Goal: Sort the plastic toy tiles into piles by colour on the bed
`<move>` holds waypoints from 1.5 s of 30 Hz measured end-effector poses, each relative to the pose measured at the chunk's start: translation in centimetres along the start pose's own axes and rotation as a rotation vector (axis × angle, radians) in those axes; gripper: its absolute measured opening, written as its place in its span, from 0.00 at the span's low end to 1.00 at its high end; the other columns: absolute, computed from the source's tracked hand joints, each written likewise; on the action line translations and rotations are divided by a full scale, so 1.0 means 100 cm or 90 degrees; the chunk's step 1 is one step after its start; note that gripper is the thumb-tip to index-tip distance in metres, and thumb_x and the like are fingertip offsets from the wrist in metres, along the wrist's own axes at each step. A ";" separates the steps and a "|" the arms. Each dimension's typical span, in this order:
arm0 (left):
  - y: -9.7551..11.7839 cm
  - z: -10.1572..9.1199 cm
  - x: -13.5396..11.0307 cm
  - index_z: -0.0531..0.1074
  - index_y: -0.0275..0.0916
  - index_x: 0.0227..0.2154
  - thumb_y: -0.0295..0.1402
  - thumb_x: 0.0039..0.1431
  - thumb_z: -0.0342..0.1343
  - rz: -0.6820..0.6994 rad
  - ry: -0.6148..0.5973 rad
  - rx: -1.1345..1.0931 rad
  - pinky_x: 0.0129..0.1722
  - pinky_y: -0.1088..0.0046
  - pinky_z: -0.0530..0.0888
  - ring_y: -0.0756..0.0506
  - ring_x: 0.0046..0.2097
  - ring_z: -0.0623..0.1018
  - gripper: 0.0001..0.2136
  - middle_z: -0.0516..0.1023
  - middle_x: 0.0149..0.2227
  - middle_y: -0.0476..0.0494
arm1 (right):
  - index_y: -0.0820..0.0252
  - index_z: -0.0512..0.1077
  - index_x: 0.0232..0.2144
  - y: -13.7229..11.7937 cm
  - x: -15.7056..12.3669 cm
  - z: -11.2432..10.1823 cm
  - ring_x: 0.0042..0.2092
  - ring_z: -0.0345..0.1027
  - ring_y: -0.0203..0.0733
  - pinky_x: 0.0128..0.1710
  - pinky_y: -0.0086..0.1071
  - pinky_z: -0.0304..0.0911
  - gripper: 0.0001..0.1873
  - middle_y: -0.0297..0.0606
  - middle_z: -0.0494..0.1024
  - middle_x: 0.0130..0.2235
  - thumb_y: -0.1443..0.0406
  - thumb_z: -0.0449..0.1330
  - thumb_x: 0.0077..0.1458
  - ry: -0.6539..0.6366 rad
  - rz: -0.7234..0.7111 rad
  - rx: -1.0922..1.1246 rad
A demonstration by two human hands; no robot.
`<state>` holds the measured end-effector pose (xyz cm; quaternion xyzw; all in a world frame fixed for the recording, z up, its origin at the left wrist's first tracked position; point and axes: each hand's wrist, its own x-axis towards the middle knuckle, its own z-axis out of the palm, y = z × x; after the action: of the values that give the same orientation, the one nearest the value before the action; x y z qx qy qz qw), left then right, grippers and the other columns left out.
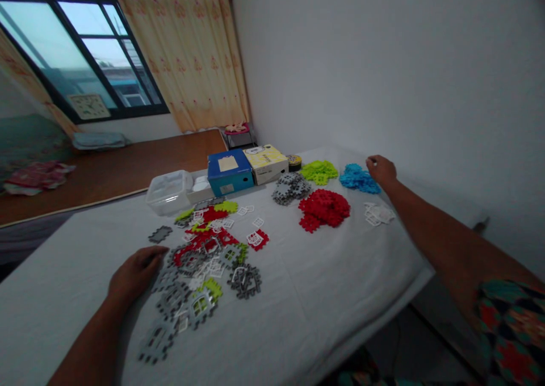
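My left hand [137, 273] rests at the left edge of a mixed heap of plastic interlocking building pieces, its fingers curled together; whether anything is in them is hidden. Grey pieces [172, 298], red pieces [213, 238], lime green pieces [212, 288] and small white window frames [215, 268] make up this heap. At the far right, my right hand [382, 170] is closed beside a pile of blue pieces [359, 178]; I cannot make out anything in its fingers. Nearer me than that hand lie white frames [378, 214].
Sorted piles of red pieces [324, 207], grey pieces [292, 188] and lime green pieces [319, 171] lie on the white-covered table [293, 306]. Behind them stand a blue box [230, 173], a yellow box [266, 163], a round tin [294, 162] and a clear plastic tub [169, 192]. A wall [383, 62] borders the right.
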<state>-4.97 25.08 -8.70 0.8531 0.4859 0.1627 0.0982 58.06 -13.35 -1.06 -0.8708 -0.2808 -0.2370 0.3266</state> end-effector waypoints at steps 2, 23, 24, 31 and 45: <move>0.001 0.000 0.000 0.80 0.47 0.41 0.42 0.55 0.51 0.002 0.000 0.002 0.45 0.62 0.77 0.37 0.47 0.80 0.16 0.82 0.47 0.44 | 0.66 0.77 0.44 -0.017 0.004 0.004 0.40 0.72 0.47 0.44 0.38 0.65 0.17 0.52 0.80 0.44 0.64 0.53 0.58 -0.015 0.004 0.021; 0.019 -0.003 -0.015 0.80 0.45 0.45 0.38 0.57 0.49 0.018 -0.009 -0.015 0.50 0.70 0.73 0.43 0.51 0.78 0.17 0.81 0.50 0.47 | 0.62 0.75 0.51 -0.224 -0.202 0.066 0.46 0.69 0.48 0.48 0.39 0.64 0.21 0.48 0.79 0.46 0.60 0.64 0.56 -0.507 -0.521 0.294; 0.019 -0.003 -0.015 0.80 0.45 0.45 0.38 0.57 0.49 0.018 -0.008 -0.015 0.50 0.70 0.73 0.43 0.51 0.78 0.17 0.81 0.50 0.47 | 0.61 0.75 0.51 -0.222 -0.204 0.066 0.47 0.70 0.47 0.48 0.40 0.65 0.20 0.47 0.79 0.47 0.61 0.63 0.57 -0.497 -0.509 0.320; 0.017 0.000 -0.014 0.80 0.45 0.46 0.39 0.57 0.49 0.015 -0.005 0.002 0.49 0.70 0.73 0.43 0.50 0.79 0.18 0.81 0.51 0.46 | 0.59 0.76 0.50 -0.223 -0.204 0.064 0.51 0.72 0.45 0.53 0.40 0.67 0.17 0.47 0.78 0.52 0.67 0.59 0.59 -0.484 -0.430 0.513; 0.011 -0.001 -0.010 0.80 0.45 0.44 0.39 0.55 0.50 0.007 -0.003 -0.004 0.48 0.69 0.74 0.41 0.48 0.79 0.18 0.82 0.49 0.46 | 0.59 0.76 0.41 -0.211 -0.177 0.050 0.35 0.71 0.37 0.38 0.31 0.65 0.12 0.38 0.80 0.38 0.59 0.60 0.58 -0.511 -0.314 0.497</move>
<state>-4.62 23.62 -8.46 0.8559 0.4803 0.1626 0.1015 32.74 -2.51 -5.78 -0.6178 -0.6411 0.1614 0.4258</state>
